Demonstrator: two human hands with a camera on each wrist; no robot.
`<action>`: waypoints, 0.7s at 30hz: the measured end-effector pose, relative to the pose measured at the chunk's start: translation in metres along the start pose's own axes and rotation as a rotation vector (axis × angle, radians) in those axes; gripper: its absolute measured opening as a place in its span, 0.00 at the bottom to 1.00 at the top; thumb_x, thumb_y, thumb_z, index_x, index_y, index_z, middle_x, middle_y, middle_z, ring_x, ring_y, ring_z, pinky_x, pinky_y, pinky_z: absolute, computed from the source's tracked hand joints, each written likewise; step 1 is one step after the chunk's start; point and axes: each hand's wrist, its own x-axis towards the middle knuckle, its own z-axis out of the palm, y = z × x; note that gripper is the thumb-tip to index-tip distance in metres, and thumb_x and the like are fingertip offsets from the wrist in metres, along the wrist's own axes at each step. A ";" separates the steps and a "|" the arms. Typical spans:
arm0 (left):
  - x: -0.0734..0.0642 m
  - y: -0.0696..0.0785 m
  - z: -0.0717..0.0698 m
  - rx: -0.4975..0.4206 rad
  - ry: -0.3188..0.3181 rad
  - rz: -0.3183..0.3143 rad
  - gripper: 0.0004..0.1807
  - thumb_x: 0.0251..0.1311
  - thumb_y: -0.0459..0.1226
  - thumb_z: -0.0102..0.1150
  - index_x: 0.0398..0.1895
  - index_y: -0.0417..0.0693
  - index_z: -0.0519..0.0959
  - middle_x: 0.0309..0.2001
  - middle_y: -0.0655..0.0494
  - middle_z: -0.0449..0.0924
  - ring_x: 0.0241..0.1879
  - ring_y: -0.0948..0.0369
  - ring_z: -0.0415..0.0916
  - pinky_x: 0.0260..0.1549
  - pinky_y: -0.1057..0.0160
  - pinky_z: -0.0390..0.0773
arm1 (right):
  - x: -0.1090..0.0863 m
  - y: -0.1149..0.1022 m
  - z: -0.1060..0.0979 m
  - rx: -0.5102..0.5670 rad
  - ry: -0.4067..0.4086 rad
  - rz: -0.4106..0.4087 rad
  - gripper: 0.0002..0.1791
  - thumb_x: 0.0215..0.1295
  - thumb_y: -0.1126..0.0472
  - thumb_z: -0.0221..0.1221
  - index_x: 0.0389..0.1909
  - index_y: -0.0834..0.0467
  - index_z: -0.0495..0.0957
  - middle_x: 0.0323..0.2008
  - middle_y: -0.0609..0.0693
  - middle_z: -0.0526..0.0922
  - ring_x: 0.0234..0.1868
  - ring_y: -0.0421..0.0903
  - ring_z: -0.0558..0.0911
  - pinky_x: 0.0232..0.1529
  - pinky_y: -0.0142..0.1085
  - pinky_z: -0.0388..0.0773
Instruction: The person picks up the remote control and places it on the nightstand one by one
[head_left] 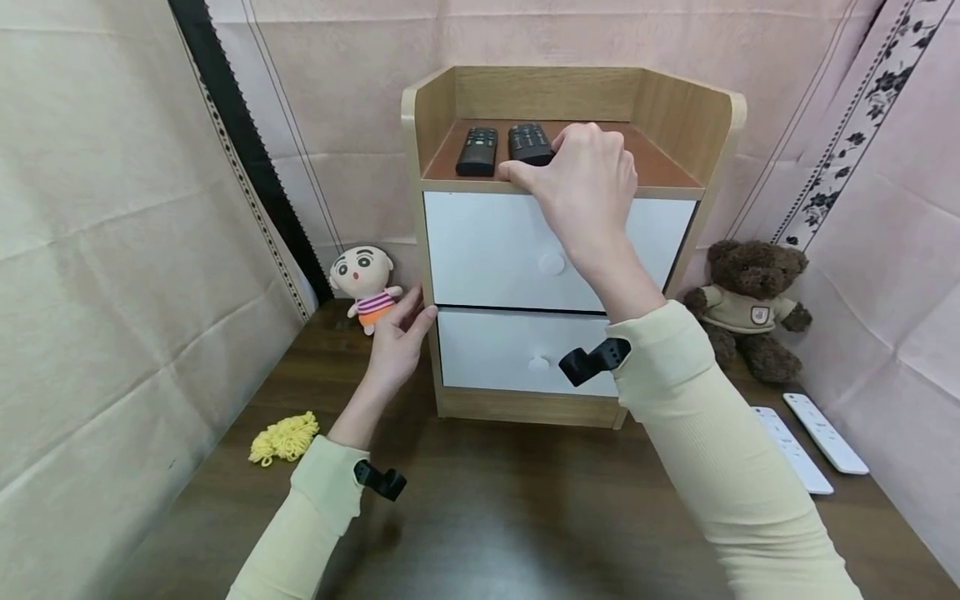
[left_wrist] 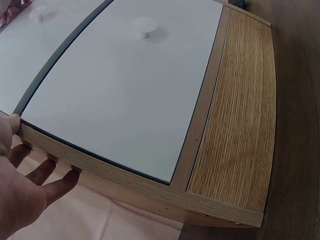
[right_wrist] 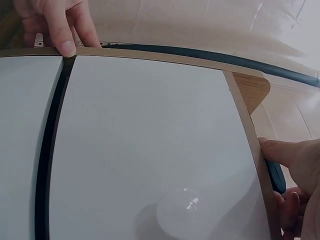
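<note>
A small wooden cabinet (head_left: 525,407) with two white drawers stands on the table. My left hand (head_left: 397,346) rests against its left edge, thumb (left_wrist: 14,122) on the front strip beside the gap between the drawers, fingers extended along the side panel. My right hand (head_left: 588,179) is at the open top shelf (head_left: 660,158), gripping a black remote control (head_left: 529,143). The thumb lies across the remote's near end; the other fingers are at its right side, partly hidden by the hand. A second black remote (head_left: 477,152) lies to its left. Both drawers are closed.
Left of the cabinet sits a cartoon doll (head_left: 365,283), with a yellow yarn bundle (head_left: 285,438) nearer me. A brown teddy bear (head_left: 753,312) sits at the right, behind two white power strips (head_left: 825,433). Pale curtains (head_left: 322,83) surround the dark wooden table (head_left: 480,517).
</note>
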 end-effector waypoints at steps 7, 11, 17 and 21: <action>0.000 0.000 0.000 0.015 -0.005 -0.013 0.30 0.76 0.32 0.55 0.77 0.38 0.61 0.72 0.42 0.67 0.70 0.52 0.67 0.67 0.55 0.70 | 0.003 0.001 0.000 0.009 -0.007 0.017 0.36 0.53 0.31 0.72 0.42 0.61 0.88 0.43 0.55 0.86 0.39 0.52 0.79 0.37 0.41 0.72; 0.000 0.000 0.000 0.016 -0.004 -0.008 0.30 0.75 0.32 0.55 0.77 0.38 0.61 0.72 0.42 0.68 0.70 0.52 0.67 0.66 0.55 0.70 | 0.004 0.002 0.000 0.024 -0.009 0.028 0.36 0.52 0.31 0.72 0.42 0.61 0.88 0.44 0.55 0.86 0.39 0.51 0.79 0.35 0.39 0.70; 0.001 -0.001 0.000 0.034 -0.005 0.018 0.30 0.76 0.31 0.54 0.77 0.36 0.60 0.73 0.40 0.66 0.70 0.49 0.66 0.66 0.54 0.70 | 0.002 0.003 0.000 0.041 -0.006 -0.001 0.34 0.53 0.29 0.70 0.22 0.59 0.80 0.23 0.50 0.72 0.28 0.47 0.69 0.26 0.35 0.62; 0.000 0.000 0.000 0.035 -0.003 0.012 0.30 0.76 0.31 0.54 0.77 0.36 0.60 0.73 0.40 0.65 0.70 0.50 0.66 0.66 0.54 0.70 | 0.001 0.004 -0.002 0.083 -0.009 0.003 0.32 0.55 0.31 0.70 0.28 0.60 0.86 0.26 0.51 0.79 0.31 0.48 0.74 0.28 0.35 0.66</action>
